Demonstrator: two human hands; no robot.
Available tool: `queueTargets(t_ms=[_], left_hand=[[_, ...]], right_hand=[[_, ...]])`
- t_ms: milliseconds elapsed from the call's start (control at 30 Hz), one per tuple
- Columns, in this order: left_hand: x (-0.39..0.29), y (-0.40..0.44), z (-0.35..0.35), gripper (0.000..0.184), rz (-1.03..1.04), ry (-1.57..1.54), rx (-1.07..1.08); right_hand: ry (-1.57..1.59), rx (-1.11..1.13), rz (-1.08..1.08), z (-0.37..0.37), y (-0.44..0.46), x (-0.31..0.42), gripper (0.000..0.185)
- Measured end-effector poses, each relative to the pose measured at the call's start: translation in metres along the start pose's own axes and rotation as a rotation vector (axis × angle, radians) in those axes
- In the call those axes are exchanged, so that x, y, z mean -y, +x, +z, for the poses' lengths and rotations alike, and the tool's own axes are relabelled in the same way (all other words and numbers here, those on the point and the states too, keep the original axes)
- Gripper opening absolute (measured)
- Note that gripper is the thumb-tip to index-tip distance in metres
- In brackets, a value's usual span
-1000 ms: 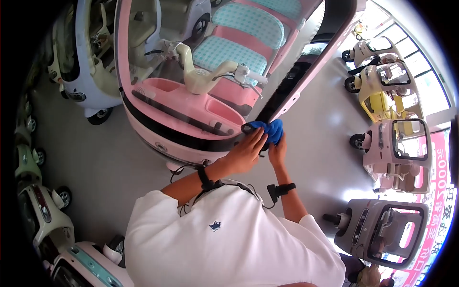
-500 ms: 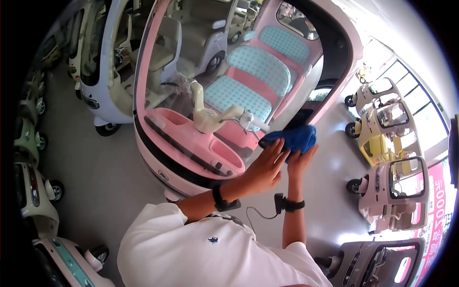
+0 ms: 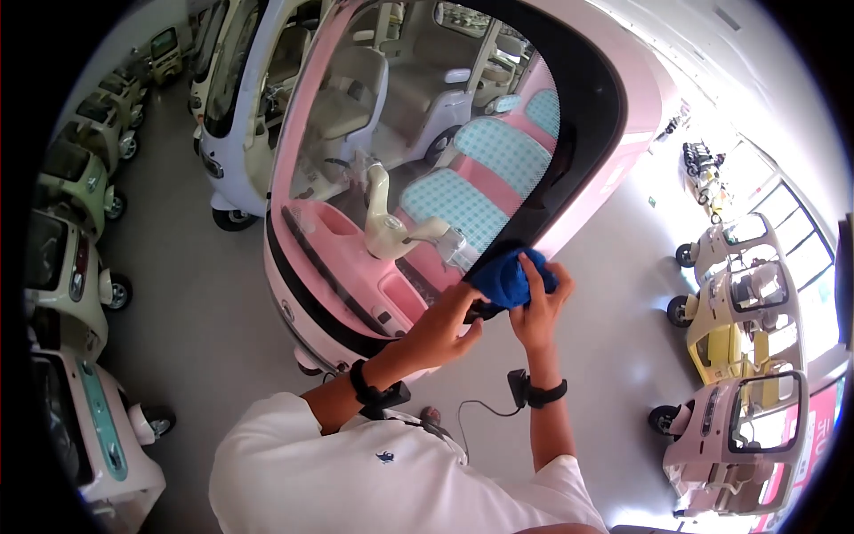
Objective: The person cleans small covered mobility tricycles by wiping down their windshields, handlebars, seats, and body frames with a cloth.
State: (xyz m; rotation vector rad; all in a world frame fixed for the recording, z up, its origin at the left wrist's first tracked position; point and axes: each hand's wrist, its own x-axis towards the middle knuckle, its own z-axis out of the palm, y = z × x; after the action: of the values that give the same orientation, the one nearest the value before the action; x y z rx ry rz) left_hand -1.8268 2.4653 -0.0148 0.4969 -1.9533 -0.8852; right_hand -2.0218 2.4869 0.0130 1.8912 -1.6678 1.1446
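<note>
Among parked vehicles, hands (image 3: 494, 307) hold blue cloth (image 3: 514, 279)

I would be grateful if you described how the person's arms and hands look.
The left hand and right hand are bare, the sleeves short and white. Each wrist wears a black band with a dark boxy unit; a thin cable leaves the right unit.

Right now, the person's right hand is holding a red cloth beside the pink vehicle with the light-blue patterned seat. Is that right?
Not quite. The cloth is blue, not red, as the head view shows. The rest is right: the person's right hand is holding it beside the pink vehicle with the light-blue patterned seat.
</note>
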Motion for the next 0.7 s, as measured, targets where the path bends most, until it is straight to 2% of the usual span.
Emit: queueTargets(t_ms=[67, 133, 200, 300, 467, 567, 600, 667, 700], left_hand=[[-0.016, 0.020, 0.012, 0.055, -0.049, 0.049, -0.030], [-0.034, 0.045, 0.020, 0.056, 0.114, 0.208, -0.180], [-0.049, 0.069, 0.026, 0.060, 0.113, 0.279, -0.173], [-0.071, 0.108, 0.037, 0.067, 0.126, 0.448, -0.278], [-0.100, 0.181, 0.051, 0.076, 0.282, 0.574, -0.416], [-0.109, 0.214, 0.029, 0.072, 0.331, 0.651, -0.358], [-0.115, 0.221, 0.016, 0.072, 0.341, 0.665, -0.363], [-0.126, 0.230, -0.010, 0.064, 0.289, 0.682, -0.200], [-0.125, 0.231, -0.016, 0.052, 0.363, 0.680, -0.226]], right_hand=[[-0.024, -0.048, -0.184, -0.015, 0.030, -0.008, 0.054], [0.006, -0.134, -0.255, -0.025, 0.061, -0.022, 0.056], [0.038, -0.177, -0.257, -0.038, 0.093, -0.031, 0.058], [-0.011, -0.297, -0.363, -0.055, 0.142, -0.038, 0.058], [0.049, -0.476, -0.365, -0.078, 0.219, -0.055, 0.048], [0.087, -0.477, -0.373, -0.101, 0.245, -0.055, 0.050], [0.157, -0.422, -0.312, -0.107, 0.249, -0.056, 0.051], [0.236, -0.379, -0.249, -0.105, 0.249, -0.054, 0.052], [0.120, -0.411, -0.323, -0.095, 0.243, -0.056, 0.053]])
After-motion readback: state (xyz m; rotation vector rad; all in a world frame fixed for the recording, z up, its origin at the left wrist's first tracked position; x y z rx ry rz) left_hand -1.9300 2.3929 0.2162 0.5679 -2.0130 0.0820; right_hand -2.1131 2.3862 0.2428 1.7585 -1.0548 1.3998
